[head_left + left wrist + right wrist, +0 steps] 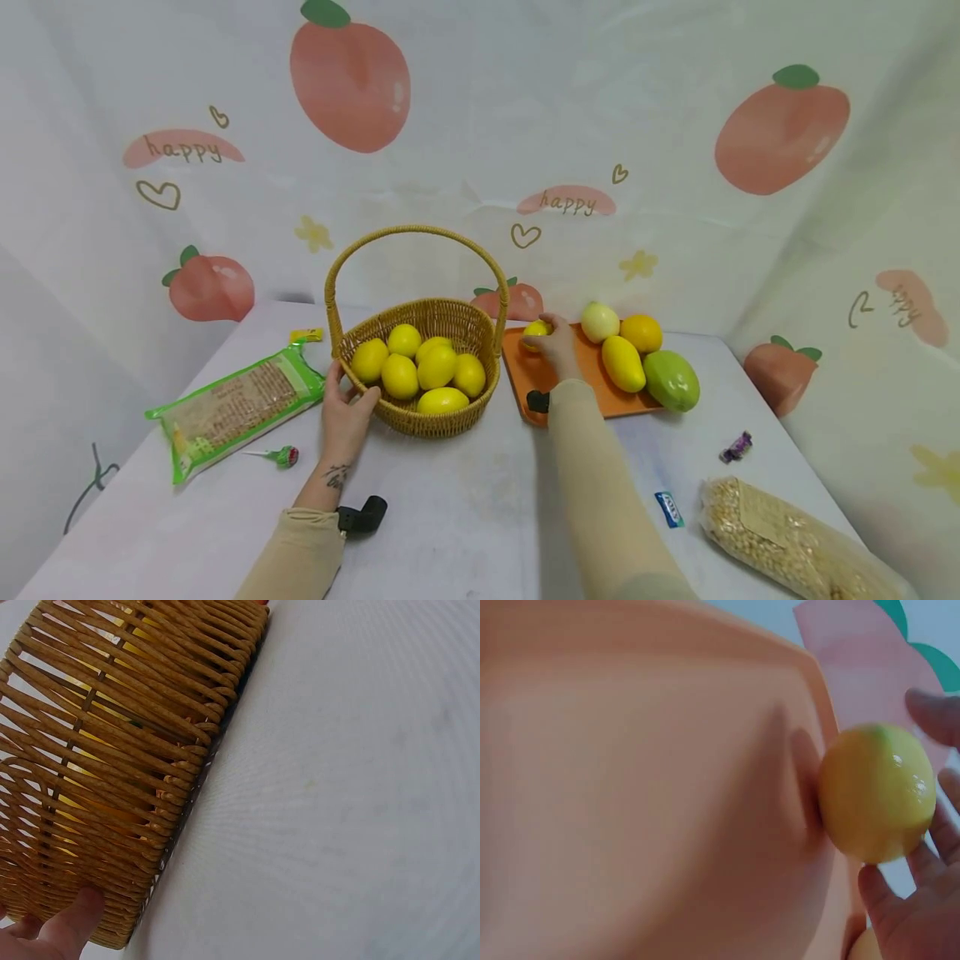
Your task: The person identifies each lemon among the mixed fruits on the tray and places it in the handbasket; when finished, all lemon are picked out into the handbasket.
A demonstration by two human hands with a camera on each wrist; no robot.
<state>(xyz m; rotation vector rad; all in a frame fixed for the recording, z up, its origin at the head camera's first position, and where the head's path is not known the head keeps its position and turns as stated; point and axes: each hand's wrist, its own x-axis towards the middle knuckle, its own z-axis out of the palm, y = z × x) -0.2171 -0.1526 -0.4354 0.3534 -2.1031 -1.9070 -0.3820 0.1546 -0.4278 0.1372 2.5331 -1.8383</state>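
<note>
A woven basket with a tall handle stands mid-table and holds several yellow lemons. My left hand rests against its left outer wall, fingers laid flat on the weave; the left wrist view shows those fingers touching the basket low down. My right hand grips one lemon at the far left corner of the orange cutting board. In the right wrist view the lemon touches the board, with my fingers curled round it.
On the board lie a pale round fruit, an orange, a yellow mango and a green mango. A green packet and lollipop lie left. A bag of beans and small sweets lie right.
</note>
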